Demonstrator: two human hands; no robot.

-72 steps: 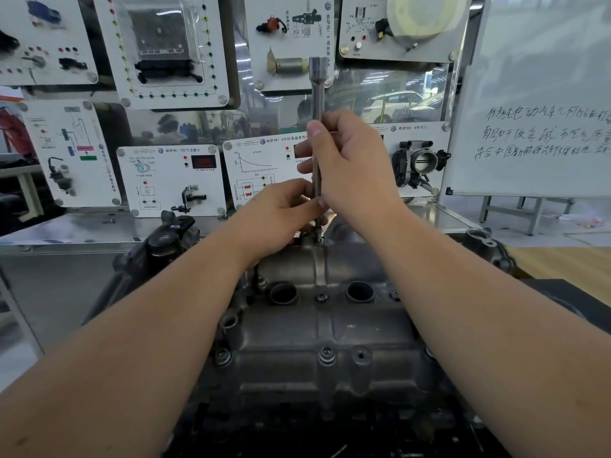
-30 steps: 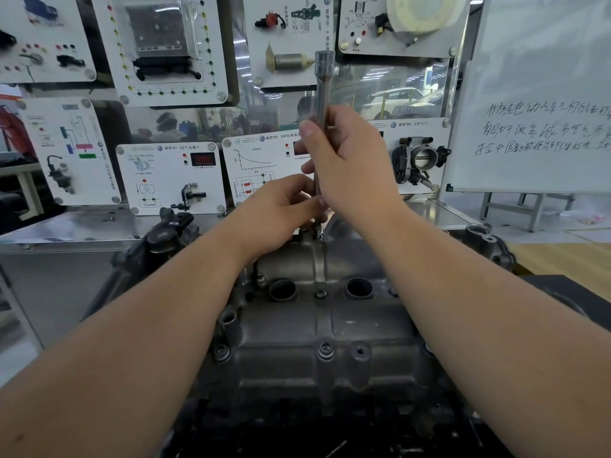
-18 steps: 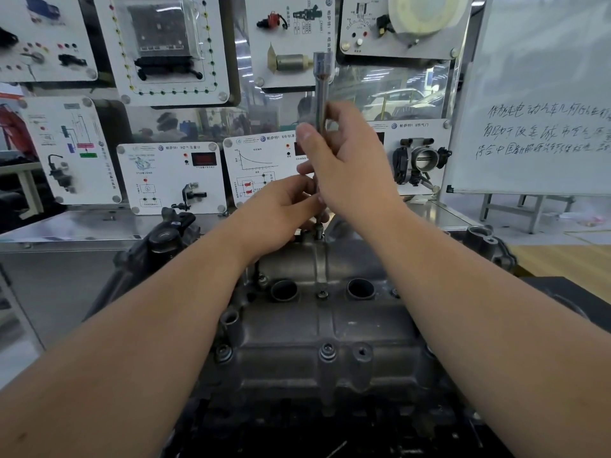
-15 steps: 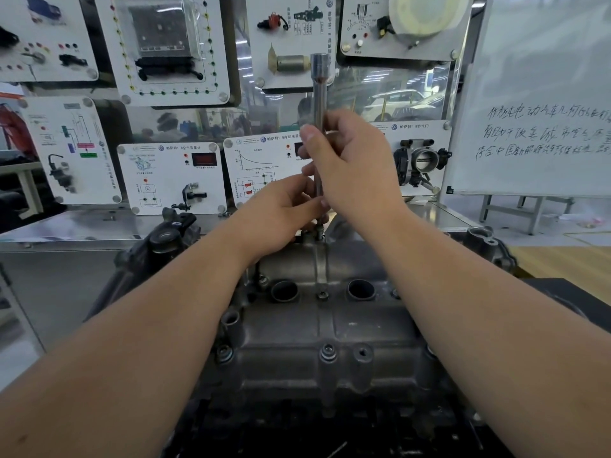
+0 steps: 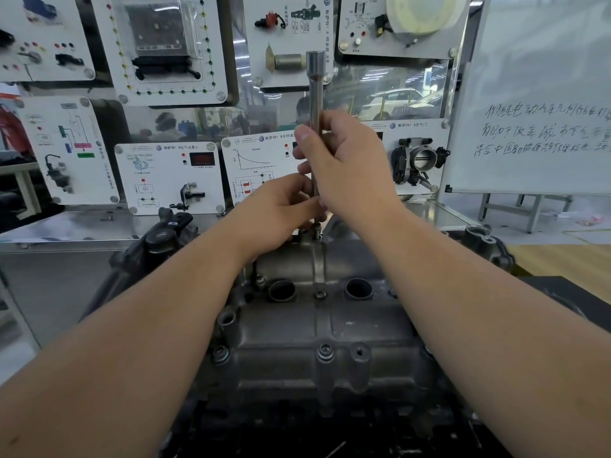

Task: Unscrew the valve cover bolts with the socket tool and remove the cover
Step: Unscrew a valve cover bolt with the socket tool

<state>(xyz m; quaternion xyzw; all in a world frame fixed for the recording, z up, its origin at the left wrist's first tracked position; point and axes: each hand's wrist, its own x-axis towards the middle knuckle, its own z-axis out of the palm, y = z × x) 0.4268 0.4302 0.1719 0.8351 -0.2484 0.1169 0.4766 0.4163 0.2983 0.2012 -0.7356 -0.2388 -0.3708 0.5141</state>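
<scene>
- right hand [image 5: 347,166] grips the upright socket tool [image 5: 315,94] mid-shaft
- left hand [image 5: 281,206] pinches its lower end — tip on the valve cover [image 5: 317,328] far-edge bolt [image 5: 317,230]

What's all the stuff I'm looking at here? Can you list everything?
valve cover: one, dark grey metal, centre foreground
bolts: several, silver, along the cover's edges and middle
socket tool: one, silver, upright on the cover's far edge
training panels: several, white, on the wall behind
throttle body: one, dark metal, on a right-hand panel
whiteboard: one, white with handwriting, far right
left hand: pinches the tool's lower shaft
right hand: grips the tool's middle
</scene>
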